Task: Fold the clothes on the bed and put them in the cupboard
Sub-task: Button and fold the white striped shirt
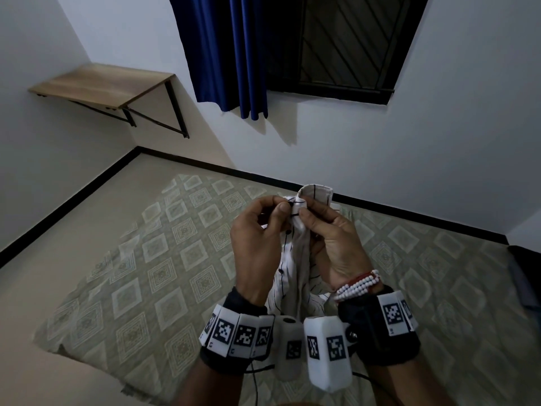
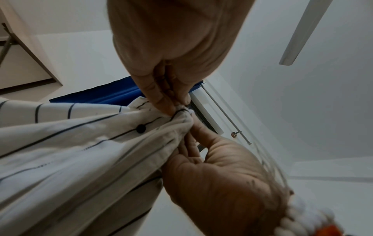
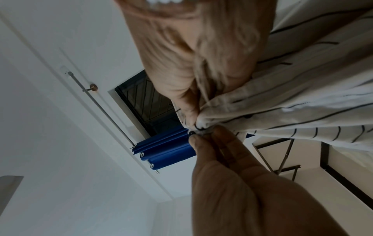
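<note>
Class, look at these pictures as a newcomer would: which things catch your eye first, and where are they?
First, the two hands meeting mid-frame: the left hand and right hand both pinch the white striped shirt near its collar, held up above the patterned bed. Behind, a blue curtain hangs beside a dark window, with a wooden wall shelf at left.

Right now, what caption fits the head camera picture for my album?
Both hands, left hand and right hand, pinch a striped button shirt near its collar, above the patterned bed.
</note>
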